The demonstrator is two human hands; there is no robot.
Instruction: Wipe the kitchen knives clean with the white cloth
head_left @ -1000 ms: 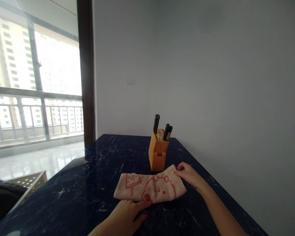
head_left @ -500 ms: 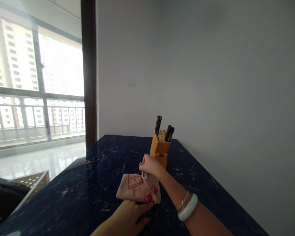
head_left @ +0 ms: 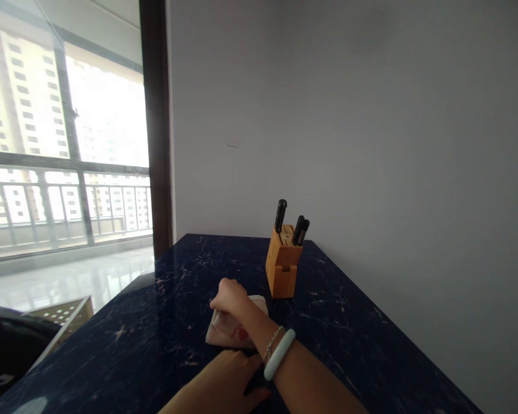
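The fingers of the right hand point(head_left: 228, 294) are curled together on the far left edge of the folded cream cloth with a red printed pattern point(head_left: 233, 332), pinching it down; the forearm crosses over the cloth from the right, so most of the fabric is hidden beneath the wrist. A pale jade-coloured bangle point(head_left: 279, 354) and a thin silver chain bracelet point(head_left: 271, 344) sit on that wrist, just behind the cloth.

Below those fingers, nearer the person, the left hand point(head_left: 228, 384) lies flat with its fingers together, touching the near edge of the cloth and pressing on the dark blue marble-veined bench point(head_left: 336, 322). The cloth lies on the bench directly between the two hands.

Beyond the right fingers and off to their right stands an upright light wooden knife block point(head_left: 282, 263), apart from the cloth, with three black handles point(head_left: 280, 214) sticking up from its slots. Behind it rises a plain grey wall point(head_left: 349, 126). Far to the left of the fingers, a dark window frame point(head_left: 156, 126) edges a large window showing a balcony railing point(head_left: 69, 201).
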